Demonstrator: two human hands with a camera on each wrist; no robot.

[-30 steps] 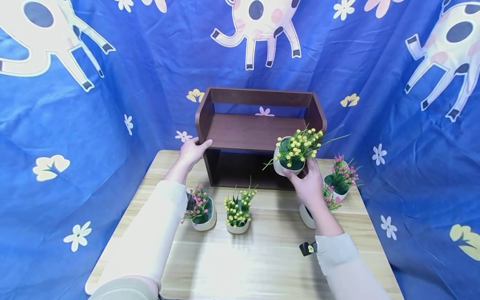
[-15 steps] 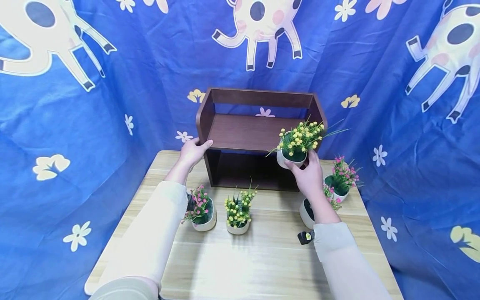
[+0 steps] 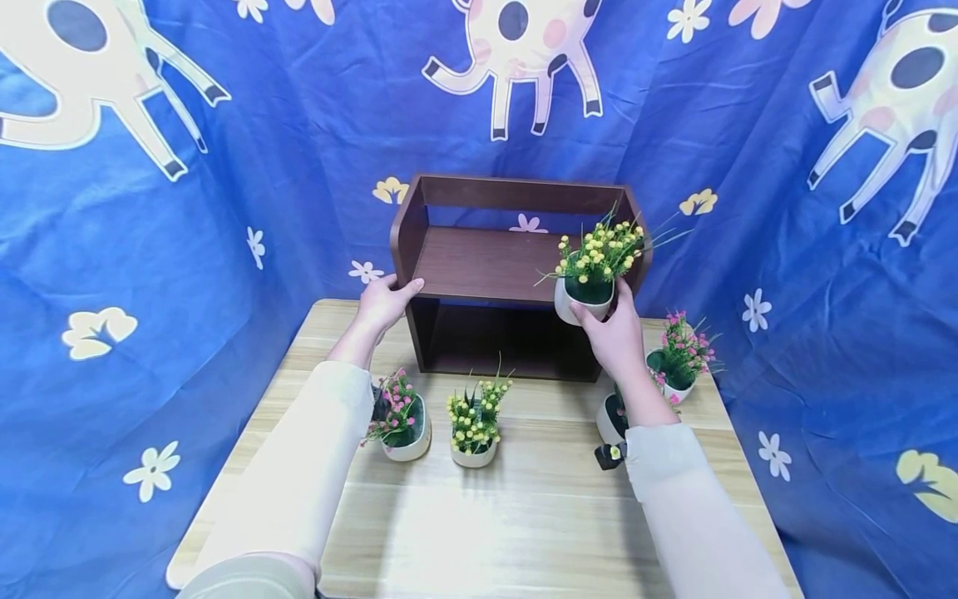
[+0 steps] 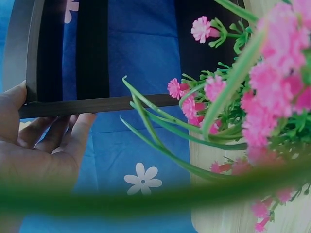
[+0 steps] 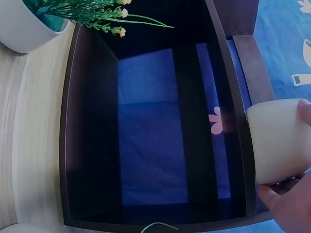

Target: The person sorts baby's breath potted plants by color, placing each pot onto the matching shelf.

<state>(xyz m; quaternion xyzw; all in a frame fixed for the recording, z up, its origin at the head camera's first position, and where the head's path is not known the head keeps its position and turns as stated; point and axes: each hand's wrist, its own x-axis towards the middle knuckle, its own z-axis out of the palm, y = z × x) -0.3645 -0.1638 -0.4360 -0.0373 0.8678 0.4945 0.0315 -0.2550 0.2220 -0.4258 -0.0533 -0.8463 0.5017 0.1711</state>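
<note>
My right hand (image 3: 619, 341) grips the white pot of a potted plant with yellow flowers (image 3: 597, 264), at the right front edge of the upper board of a dark brown desk shelf (image 3: 482, 259). In the right wrist view this white pot (image 5: 278, 141) overlaps the edge of the upper board, thumb and fingers around its side; its flowers are outside that view. My left hand (image 3: 383, 304) holds the shelf's left side panel. In the left wrist view the thumb lies on one face of the panel (image 4: 31, 63) and the fingers on the other.
On the wooden table (image 3: 539, 507) stand a pink potted plant (image 3: 404, 424) and a yellow one (image 3: 473, 424) before the shelf. Two more pots, a near one (image 3: 609, 420) partly behind my right forearm and a pink one (image 3: 679, 358), stand at right. Blue printed cloth (image 3: 299, 125) surrounds the table.
My right hand has moved the yellow potted plant away from me and slightly right, up to the upper board's edge. My left hand stays on the shelf.
</note>
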